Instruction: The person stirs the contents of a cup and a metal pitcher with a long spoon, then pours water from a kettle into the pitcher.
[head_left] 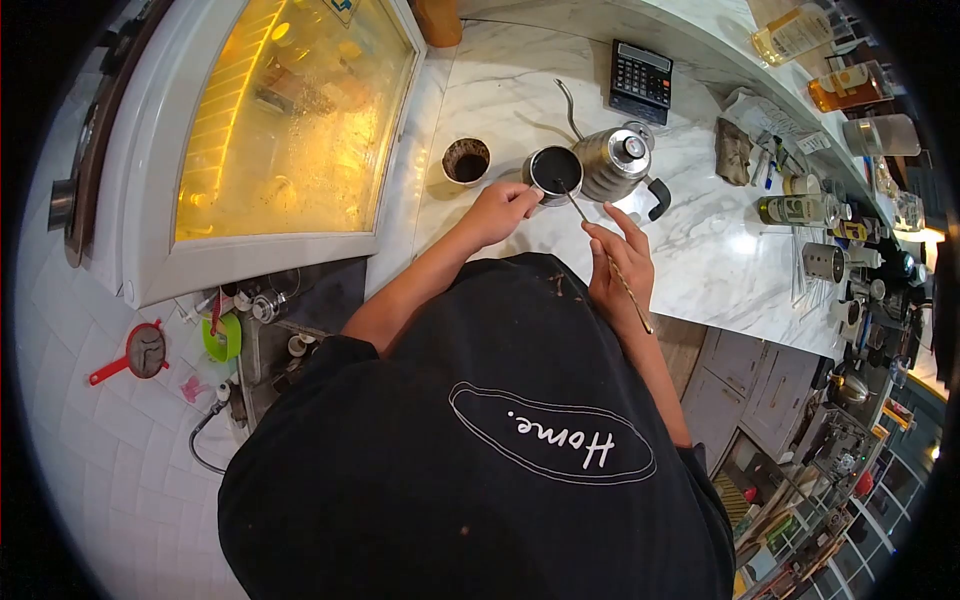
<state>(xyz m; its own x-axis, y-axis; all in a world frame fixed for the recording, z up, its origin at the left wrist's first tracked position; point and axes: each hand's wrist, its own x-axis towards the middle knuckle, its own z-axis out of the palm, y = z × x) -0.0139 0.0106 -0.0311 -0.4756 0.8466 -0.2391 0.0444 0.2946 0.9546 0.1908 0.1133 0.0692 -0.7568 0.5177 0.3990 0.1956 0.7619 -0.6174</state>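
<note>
A metal cup of dark liquid (555, 168) stands on the marble counter. My left hand (504, 212) grips its near left rim, with thumb and fingers pinched there. My right hand (622, 262) has its fingers closed around a long twisted bar spoon (631, 296), whose lower end dips into the liquid. Left of the metal cup is another cup (466, 161), with dark stuff on its inside wall and bottom. Touching or almost touching the metal cup on its right is a steel gooseneck kettle (612, 165), its spout turned away from me.
A calculator (641, 82) lies behind the kettle. On the left stands a fridge with a fogged glass door (290, 130). Bottles (797, 208) and jars line the right side, near a folded brown cloth (733, 152). A red strainer (146, 350) hangs at the lower left.
</note>
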